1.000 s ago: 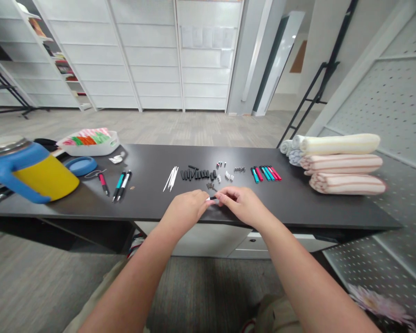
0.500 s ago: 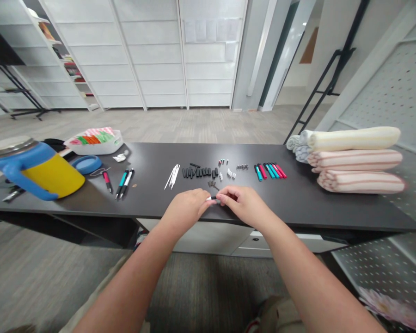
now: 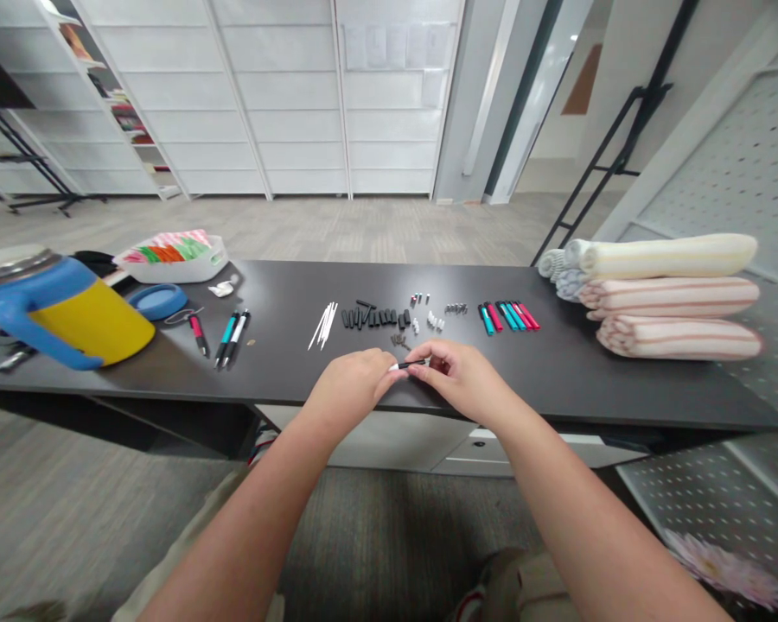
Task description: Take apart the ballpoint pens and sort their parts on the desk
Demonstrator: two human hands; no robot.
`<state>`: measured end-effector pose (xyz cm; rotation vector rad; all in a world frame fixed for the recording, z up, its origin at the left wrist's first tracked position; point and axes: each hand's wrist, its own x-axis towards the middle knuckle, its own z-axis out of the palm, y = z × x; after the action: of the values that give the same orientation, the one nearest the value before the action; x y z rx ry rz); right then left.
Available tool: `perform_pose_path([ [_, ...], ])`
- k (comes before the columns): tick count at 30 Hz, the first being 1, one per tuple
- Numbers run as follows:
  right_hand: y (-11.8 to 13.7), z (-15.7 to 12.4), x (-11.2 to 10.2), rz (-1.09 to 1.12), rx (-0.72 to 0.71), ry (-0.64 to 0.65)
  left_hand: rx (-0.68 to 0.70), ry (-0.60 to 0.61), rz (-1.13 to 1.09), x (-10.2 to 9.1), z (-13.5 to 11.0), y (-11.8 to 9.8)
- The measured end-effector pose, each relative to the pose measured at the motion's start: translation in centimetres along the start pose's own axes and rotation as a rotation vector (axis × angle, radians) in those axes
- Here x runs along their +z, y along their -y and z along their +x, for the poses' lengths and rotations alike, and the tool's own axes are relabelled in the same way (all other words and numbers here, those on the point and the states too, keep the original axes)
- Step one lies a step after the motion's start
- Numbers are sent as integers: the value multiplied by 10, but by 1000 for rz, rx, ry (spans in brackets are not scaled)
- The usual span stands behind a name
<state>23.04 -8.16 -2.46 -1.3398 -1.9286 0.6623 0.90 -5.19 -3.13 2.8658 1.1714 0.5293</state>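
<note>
A slim black-and-white pen (image 3: 407,364) lies level between my two hands, just above the desk's front part. My left hand (image 3: 353,380) is closed round its white end. The thumb and fingers of my right hand (image 3: 460,373) pinch the black end. Just beyond my fingers are small dark springs (image 3: 399,342). Behind them stand black grip sleeves (image 3: 381,318), with white refills (image 3: 324,326) to the left. Small white parts (image 3: 436,321) and metal clips (image 3: 456,308) lie to the right, then several teal and pink pen barrels (image 3: 509,316).
On the left are whole pens (image 3: 232,339), a blue-and-yellow mug (image 3: 97,315), a blue lid (image 3: 159,301) and a white tray (image 3: 200,268) of wrapped items. Rolled towels (image 3: 678,298) are stacked on the right of the dark desk (image 3: 583,380).
More of the pen's black part now shows between my hands, and my right fingers have shifted slightly along it. The view has moved a little; the parts on the desk stay put.
</note>
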Motion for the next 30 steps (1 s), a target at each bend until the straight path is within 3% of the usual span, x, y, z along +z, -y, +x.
perform_pose_path([
  [7,4,0,1,-109,9,37,-4,-24,20,0,-2,-1],
  [13,1,-1,0,-27,21,28,4,-38,5,4,-1,1],
  [19,3,2,0,-84,1,52,7,-26,12,2,0,1],
  [24,2,0,0,29,50,37,2,-22,2,0,-1,0],
  [30,3,1,0,-60,41,48,-5,-32,31,1,-1,0],
])
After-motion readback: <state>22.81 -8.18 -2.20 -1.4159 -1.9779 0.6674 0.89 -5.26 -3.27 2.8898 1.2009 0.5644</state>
